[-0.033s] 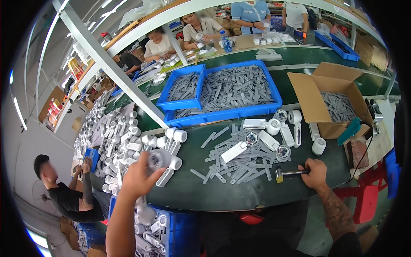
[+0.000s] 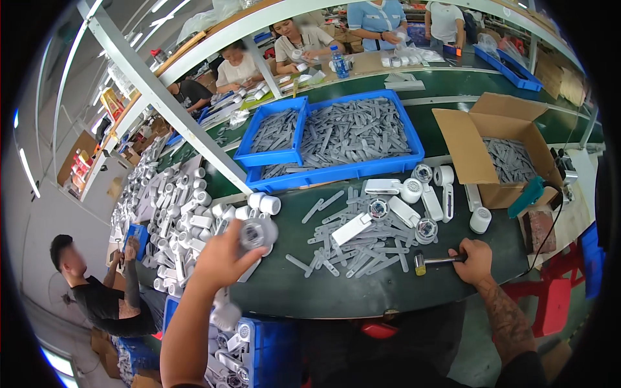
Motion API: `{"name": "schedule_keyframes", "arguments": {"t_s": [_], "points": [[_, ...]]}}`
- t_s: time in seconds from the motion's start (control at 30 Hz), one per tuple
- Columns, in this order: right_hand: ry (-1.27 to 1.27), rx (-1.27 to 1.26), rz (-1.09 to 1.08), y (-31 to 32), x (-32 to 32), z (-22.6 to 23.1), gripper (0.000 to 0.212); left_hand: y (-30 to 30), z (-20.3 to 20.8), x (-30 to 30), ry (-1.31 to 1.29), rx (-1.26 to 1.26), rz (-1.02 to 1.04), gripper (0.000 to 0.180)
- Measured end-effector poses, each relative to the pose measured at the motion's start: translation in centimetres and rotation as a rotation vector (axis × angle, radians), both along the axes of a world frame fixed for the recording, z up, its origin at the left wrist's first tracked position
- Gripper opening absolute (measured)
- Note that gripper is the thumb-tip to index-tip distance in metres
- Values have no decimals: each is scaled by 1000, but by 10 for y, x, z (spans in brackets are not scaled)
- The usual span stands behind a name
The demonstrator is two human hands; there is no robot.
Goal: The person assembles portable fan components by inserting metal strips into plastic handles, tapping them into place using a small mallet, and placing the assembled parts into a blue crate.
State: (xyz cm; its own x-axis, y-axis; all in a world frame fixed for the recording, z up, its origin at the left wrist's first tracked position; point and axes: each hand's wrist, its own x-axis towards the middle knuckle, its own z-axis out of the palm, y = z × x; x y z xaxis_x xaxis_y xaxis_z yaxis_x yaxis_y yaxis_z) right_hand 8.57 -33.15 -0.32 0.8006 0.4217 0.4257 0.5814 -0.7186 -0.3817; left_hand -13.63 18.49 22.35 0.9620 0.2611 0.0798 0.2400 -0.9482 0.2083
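Observation:
My left hand (image 2: 223, 258) is closed on a white handheld fan (image 2: 257, 234), its round head blurred by motion above the table's left part. Below that wrist, over a blue crate, another white fan head (image 2: 225, 315) shows blurred; whether the same hand holds it I cannot tell. At the right, my right hand (image 2: 475, 262) grips a small hammer (image 2: 440, 260) by its handle, with the yellowish head pointing left, low over the green table (image 2: 362, 297). Between the hands lie loose grey plastic strips (image 2: 369, 258) with several white fans (image 2: 352, 229) on and beside them.
Blue trays (image 2: 336, 174) full of grey strips stand behind the work area. An open cardboard box (image 2: 462, 139) holds more strips at right. White fans (image 2: 194, 220) heap at left; more fill the blue crate (image 2: 272, 349) below. A metal post (image 2: 162, 97) slants across. Other people sit opposite and at left.
My left hand has moved a little to the right with the fan. The lower blurred fan head has shifted slightly right. My right hand and the hammer look nearly unchanged.

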Motion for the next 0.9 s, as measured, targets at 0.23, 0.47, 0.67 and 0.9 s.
{"name": "schedule_keyframes", "arguments": {"t_s": [0.23,0.47,0.67,0.9], "points": [[14,24,7,8,7,2,39,-20,-95,189,33,301,-424,79],[28,-16,-2,5,7,6,40,-44,-147,254,58,287,-634,73],[59,-9,-8,9,4,6,41,-22,-126,209,-355,170,-576,62],[58,-3,-16,-2,11,-19,35,90,-58,-26,-487,212,62,30]]}}
